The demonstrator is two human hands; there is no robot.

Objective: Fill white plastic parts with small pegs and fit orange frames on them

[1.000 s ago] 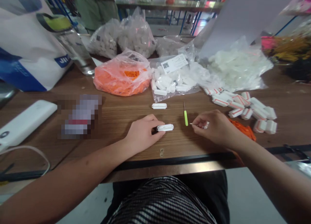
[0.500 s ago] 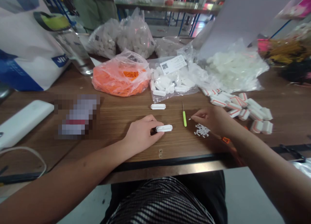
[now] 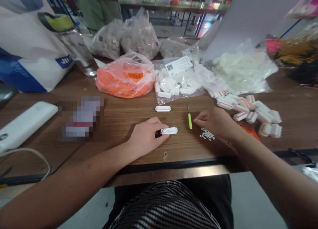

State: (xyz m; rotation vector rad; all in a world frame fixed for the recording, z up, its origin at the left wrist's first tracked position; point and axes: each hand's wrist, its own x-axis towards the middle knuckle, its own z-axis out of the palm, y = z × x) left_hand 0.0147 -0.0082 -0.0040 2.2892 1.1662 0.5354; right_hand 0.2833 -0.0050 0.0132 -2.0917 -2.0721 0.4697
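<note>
My left hand [image 3: 145, 136] rests on the wooden table [image 3: 119, 119] with its fingers closed on a white plastic connector [image 3: 169, 130], pinning it flat near the front edge. My right hand [image 3: 216, 123] lies to the right, fingers drawn into a pinch, the tips just beside a thin green-handled tool [image 3: 190, 118]. What the pinch holds is too small to tell. A small heap of tiny white pieces [image 3: 207, 135] lies under that hand. A second white connector [image 3: 163, 108] lies loose farther back.
Behind are an orange bag [image 3: 124, 78], a clear bag of white parts [image 3: 176, 83] and a larger bag of white parts [image 3: 243, 70]. White-and-orange pieces [image 3: 248, 111] are piled at right. A white power bank [image 3: 25, 124], a jar [image 3: 77, 50] and a white-blue bag [image 3: 27, 56] stand left.
My right hand has moved back and left toward the green tool, uncovering the heap of tiny white pieces. My left hand has stayed still on the connector.
</note>
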